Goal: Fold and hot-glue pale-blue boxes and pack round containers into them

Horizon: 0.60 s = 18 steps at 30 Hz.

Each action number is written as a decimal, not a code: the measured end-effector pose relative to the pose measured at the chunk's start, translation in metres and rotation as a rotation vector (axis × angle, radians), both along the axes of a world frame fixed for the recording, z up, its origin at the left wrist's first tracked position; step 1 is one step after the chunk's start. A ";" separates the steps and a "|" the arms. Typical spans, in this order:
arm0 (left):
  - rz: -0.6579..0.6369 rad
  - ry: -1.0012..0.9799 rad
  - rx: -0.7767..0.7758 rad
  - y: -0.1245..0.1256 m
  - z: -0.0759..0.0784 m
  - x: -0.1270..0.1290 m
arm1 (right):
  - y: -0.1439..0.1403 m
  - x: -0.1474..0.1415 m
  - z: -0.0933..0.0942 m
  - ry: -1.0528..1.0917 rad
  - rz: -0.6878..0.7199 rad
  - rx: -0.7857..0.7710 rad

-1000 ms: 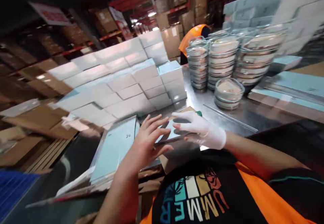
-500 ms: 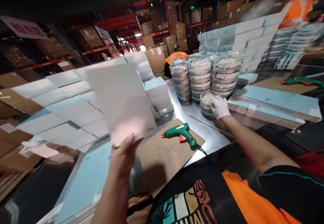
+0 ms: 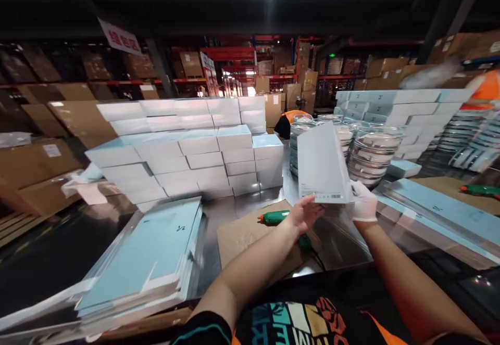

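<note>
A white cardboard box [image 3: 322, 165] with small print and a barcode stands up in front of me, tilted, a side face showing at its right. My bare left hand [image 3: 307, 216] grips its bottom edge, thumb in front. At the lower right edge, my white-gloved right hand [image 3: 362, 202] holds the same box, its fingertips partly hidden. Just beyond are stacks of round clear containers with lids [image 3: 373, 152], partly covered by the box. Below my left forearm, a green glue gun [image 3: 273, 217] lies on a brown cardboard sheet [image 3: 234, 235].
White boxes [image 3: 207, 160] are piled along the table's back left. Flat blue-white cartons [image 3: 156, 251] lie in a stack at left, others [image 3: 441, 207] at right. A second glue gun [image 3: 478, 191] rests far right. Orange-clad people [image 3: 486, 90] are in the background.
The white box has moved right in my left hand and turned, now showing its printed face. My right hand has left the short container stack and come to the box. The view has levelled.
</note>
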<state>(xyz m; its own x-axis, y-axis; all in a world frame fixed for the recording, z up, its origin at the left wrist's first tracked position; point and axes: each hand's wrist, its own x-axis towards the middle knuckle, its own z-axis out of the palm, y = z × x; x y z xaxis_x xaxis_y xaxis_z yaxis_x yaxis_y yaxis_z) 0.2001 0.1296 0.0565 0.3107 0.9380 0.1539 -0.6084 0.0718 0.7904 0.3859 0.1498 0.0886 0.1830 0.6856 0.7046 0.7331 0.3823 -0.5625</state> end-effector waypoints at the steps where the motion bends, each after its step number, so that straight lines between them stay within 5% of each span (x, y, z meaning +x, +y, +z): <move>1: -0.007 -0.005 -0.007 0.000 -0.002 -0.003 | 0.000 0.000 0.003 0.034 -0.009 0.002; 6: 0.099 -0.019 -0.018 -0.014 -0.010 -0.052 | -0.001 0.017 0.038 0.197 -0.173 0.082; 10: 0.451 0.266 0.078 -0.044 -0.016 -0.118 | -0.030 0.033 0.085 0.278 -0.208 0.292; 12: 0.621 0.463 0.118 -0.063 -0.022 -0.149 | -0.056 0.034 0.109 0.219 -0.014 0.353; 15: 0.781 0.650 0.165 -0.093 -0.035 -0.181 | -0.092 0.018 0.140 0.043 0.459 0.102; 18: 0.721 0.758 0.216 -0.119 -0.055 -0.194 | -0.104 -0.023 0.151 -0.272 0.795 -0.024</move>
